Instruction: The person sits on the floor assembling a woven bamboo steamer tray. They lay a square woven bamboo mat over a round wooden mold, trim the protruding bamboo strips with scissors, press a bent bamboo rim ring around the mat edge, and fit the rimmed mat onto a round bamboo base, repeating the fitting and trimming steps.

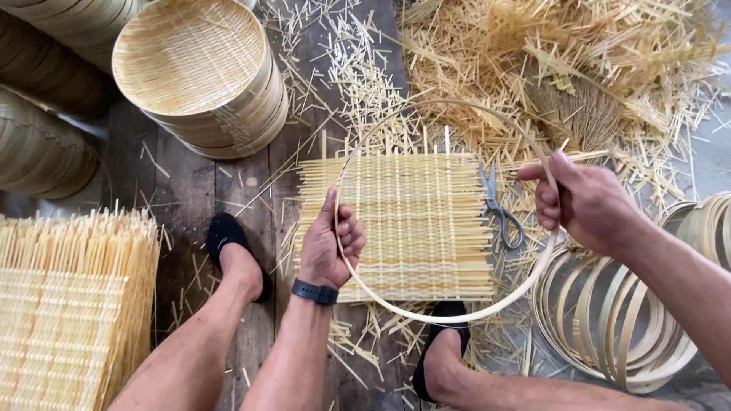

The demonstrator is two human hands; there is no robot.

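Observation:
A thin bamboo hoop (457, 317) hangs above a square woven bamboo mat (411, 221) that lies on the wooden floor. My left hand (329, 245) grips the hoop's left side, a dark band on its wrist. My right hand (582, 204) pinches the hoop's right side. The hoop is about as wide as the mat. Grey scissors (499, 207) lie on the floor at the mat's right edge, inside the hoop's outline.
A stack of round woven trays (198, 76) stands at the upper left. Square mats (68, 312) are piled at the left. Loose bamboo hoops (624, 335) lie at the right, with strip offcuts (548, 61) behind. My feet in dark shoes (228, 243) flank the mat.

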